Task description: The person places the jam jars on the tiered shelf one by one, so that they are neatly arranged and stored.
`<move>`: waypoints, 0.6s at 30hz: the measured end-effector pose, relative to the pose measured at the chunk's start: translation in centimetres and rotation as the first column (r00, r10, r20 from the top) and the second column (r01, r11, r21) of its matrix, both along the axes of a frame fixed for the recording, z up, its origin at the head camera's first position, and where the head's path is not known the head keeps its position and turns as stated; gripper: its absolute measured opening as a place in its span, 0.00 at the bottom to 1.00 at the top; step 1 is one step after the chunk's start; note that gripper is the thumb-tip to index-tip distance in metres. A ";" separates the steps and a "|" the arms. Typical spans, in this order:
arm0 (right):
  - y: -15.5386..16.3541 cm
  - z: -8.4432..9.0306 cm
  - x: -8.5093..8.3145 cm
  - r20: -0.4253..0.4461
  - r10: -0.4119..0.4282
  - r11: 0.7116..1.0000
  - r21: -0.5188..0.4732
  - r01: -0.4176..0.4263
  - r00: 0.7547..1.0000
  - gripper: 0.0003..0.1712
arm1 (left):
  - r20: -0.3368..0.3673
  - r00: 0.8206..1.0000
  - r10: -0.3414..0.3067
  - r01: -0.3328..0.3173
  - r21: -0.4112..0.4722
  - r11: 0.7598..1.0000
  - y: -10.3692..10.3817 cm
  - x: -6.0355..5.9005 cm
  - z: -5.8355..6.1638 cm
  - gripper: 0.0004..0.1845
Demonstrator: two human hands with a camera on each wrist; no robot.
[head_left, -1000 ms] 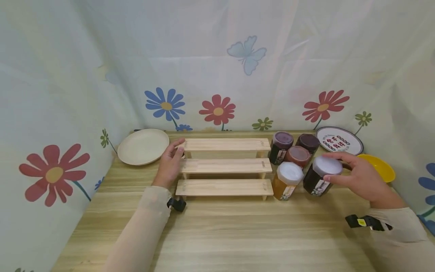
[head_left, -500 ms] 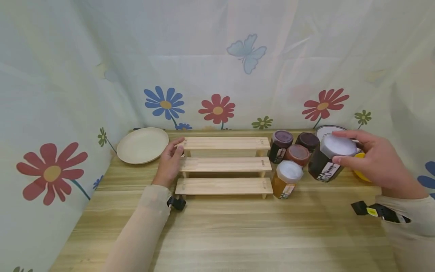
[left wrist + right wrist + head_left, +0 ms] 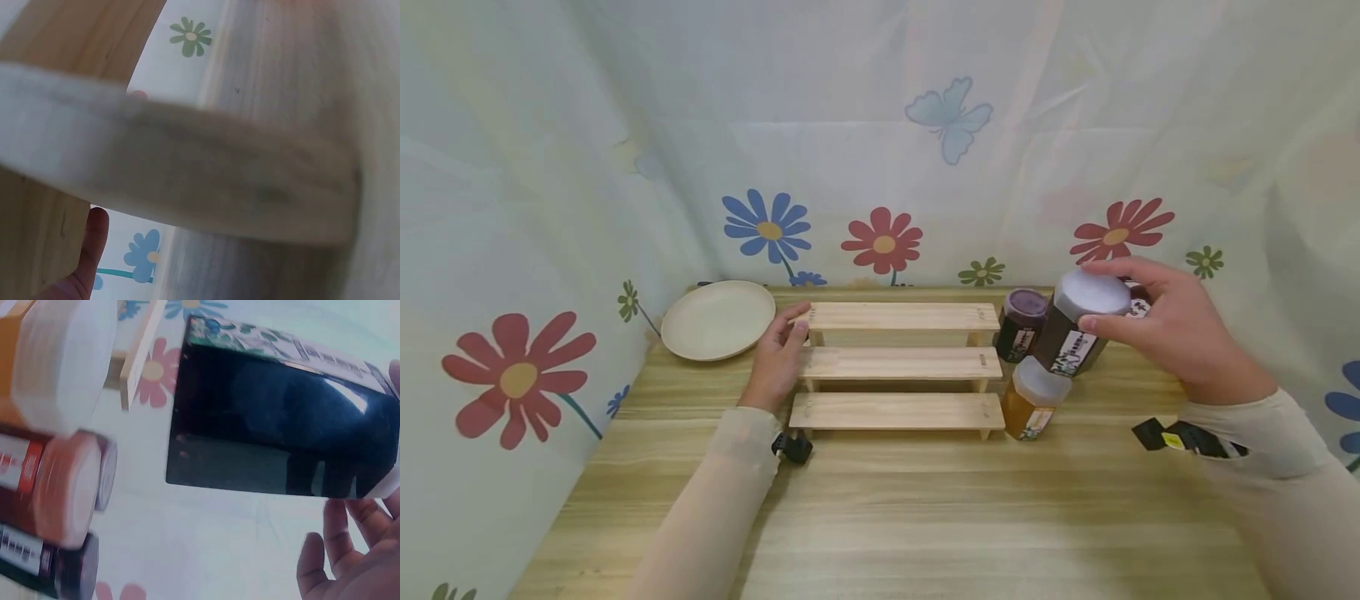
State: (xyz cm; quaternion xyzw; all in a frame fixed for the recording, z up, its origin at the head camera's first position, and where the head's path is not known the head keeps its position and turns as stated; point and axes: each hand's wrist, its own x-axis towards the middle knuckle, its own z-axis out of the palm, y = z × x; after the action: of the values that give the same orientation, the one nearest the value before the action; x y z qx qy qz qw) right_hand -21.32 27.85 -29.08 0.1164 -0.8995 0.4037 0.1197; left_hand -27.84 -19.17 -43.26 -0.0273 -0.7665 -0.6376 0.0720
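A tiered wooden rack (image 3: 902,364) with three steps stands on the table. At its left end my left hand (image 3: 777,362) holds the top step; in the left wrist view a finger shows past the wood. Off the table, my right hand (image 3: 1187,333) grips a dark-filled jar (image 3: 1075,332) by its white lid, thumb in front and fingers behind. The jar tilts slightly, and its label (image 3: 281,350) shows in the right wrist view. Below it stands an amber jar (image 3: 1028,412) with a white lid, close to the rack's right end.
A purple-lidded jar (image 3: 1018,329) stands beside the rack's top step. In the right wrist view are a red-brown jar (image 3: 65,487) and another dark jar (image 3: 69,565). A cream plate (image 3: 718,321) lies back left; a printed plate (image 3: 1138,302) is mostly hidden behind my right hand.
My right hand has lifted the dark jar off the table, then carried it left toward the rack, over the other jars. My left hand has stayed at the rack's end.
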 end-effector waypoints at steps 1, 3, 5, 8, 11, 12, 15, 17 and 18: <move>-0.4 0.1 -0.2 0.000 0.004 1.000 -0.009 -0.004 1.000 0.36 | -0.001 1.000 -0.003 0.003 0.002 1.000 0.0 0.1 0.0 0.24; -1.3 0.2 -0.7 0.003 0.007 1.000 -0.005 -0.007 1.000 0.35 | -0.003 1.000 -0.003 0.003 0.004 1.000 0.1 0.1 0.0 0.24; -2.0 0.4 -1.2 0.013 0.016 1.000 -0.005 -0.016 1.000 0.35 | -0.004 1.000 -0.003 0.003 0.014 1.000 0.1 0.0 0.1 0.23; -3.2 0.6 -2.0 0.049 0.046 0.999 -0.018 -0.045 0.998 0.35 | -0.009 1.000 -0.004 0.004 0.019 1.000 0.0 -0.3 -0.2 0.24; -4.3 0.6 -2.7 0.072 0.076 0.997 -0.035 -0.074 0.994 0.36 | -0.010 1.000 -0.011 0.011 0.018 1.000 0.0 -0.4 -0.4 0.24; -4.6 0.6 -3.0 0.068 0.087 0.996 -0.034 -0.085 0.994 0.36 | -0.010 1.000 -0.014 0.014 0.016 1.000 -0.1 -0.5 -0.5 0.24; -5.6 0.6 -3.5 0.049 0.108 0.994 -0.030 -0.106 0.993 0.36 | -0.012 1.000 -0.019 0.019 0.005 1.000 -0.1 -0.4 -0.5 0.24; -6.1 0.6 -3.9 0.033 0.119 0.992 -0.034 -0.118 0.992 0.36 | -0.016 1.000 -0.018 0.018 -0.001 1.000 -0.2 -0.3 -0.4 0.24; -6.4 0.6 -4.0 0.028 0.124 0.992 -0.037 -0.122 0.992 0.36 | -0.019 1.000 -0.019 0.019 -0.003 1.000 -0.2 -0.2 -0.4 0.24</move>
State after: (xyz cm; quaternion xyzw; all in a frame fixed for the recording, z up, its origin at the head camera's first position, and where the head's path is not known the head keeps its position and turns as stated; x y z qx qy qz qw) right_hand -25.31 21.42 -28.44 0.1635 -0.8851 0.4277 0.0832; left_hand -28.05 -19.33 -43.63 -0.0405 -0.7663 -0.6370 0.0731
